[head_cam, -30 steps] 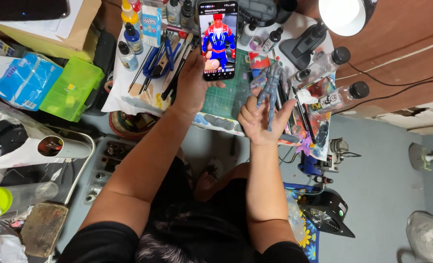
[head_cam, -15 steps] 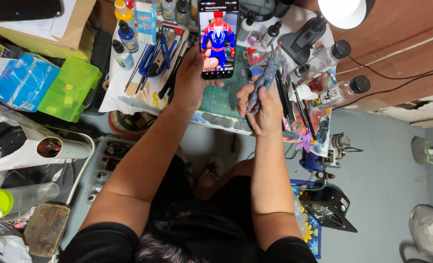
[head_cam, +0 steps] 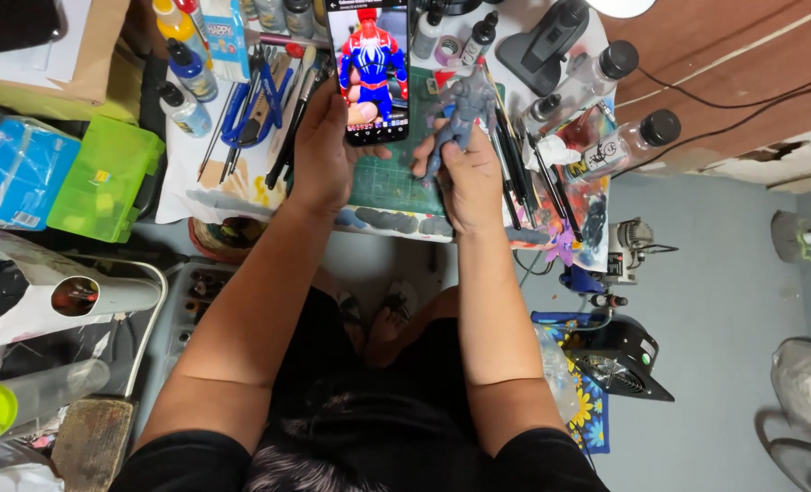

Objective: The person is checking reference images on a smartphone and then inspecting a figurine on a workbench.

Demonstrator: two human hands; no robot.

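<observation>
1. The work table (head_cam: 241, 196) filled the top of the view from 10 to 1 o'clock, its pale cover crowded with tools and bottles.
2. A green cutting mat (head_cam: 389, 182) lay at 12 o'clock, under both hands.
3. A lime-green plastic box (head_cam: 105, 178) sat at 9 o'clock, well apart from the hands, just beside a blue wrapped pack (head_cam: 9, 173).
4. The left hand (head_cam: 325, 150) was at 11 o'clock, fingers wrapped around the lower part of a smartphone (head_cam: 369, 68), which stood above the mat with its lit screen showing a red-and-blue figure.
5. The right hand (head_cam: 467, 178) was at 12 o'clock, thumb and fingers closed on the legs of a grey action figure (head_cam: 460, 109), which it held just beside the smartphone's right edge.
6. Blue-handled pliers (head_cam: 252, 109) lay at 11 o'clock, near the left hand.
7. Two clear black-capped bottles (head_cam: 629, 141) lay at 1 o'clock, apart from the right hand.
</observation>
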